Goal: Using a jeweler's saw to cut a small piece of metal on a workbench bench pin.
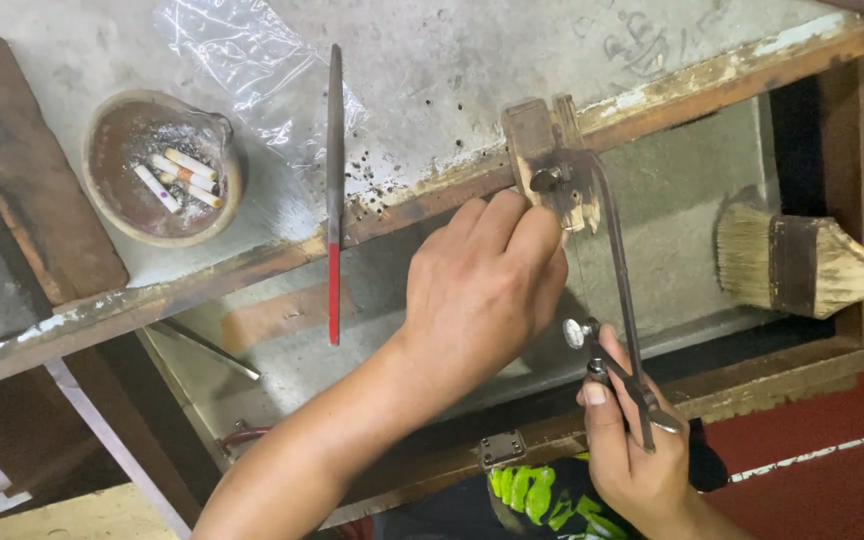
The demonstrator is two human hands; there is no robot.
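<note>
My left hand (482, 290) rests in a fist against a small wooden bench peg (542, 150) that juts from the worn workbench edge (252, 265). Its fingers press something hidden against the peg. My right hand (632, 450) grips the handle of a metal jeweller's saw frame (620, 280). The frame stands upright beside the peg, with a thumbscrew (577, 332) near my fingers and its thin blade just right of my left knuckles.
A red-handled needle file (334, 190) lies across the bench edge. A round ashtray (160, 168) with cigarette butts sits at the left, crumpled clear plastic (242, 70) behind it. A wide paintbrush (802, 265) lies in the drawer tray (672, 250) at the right.
</note>
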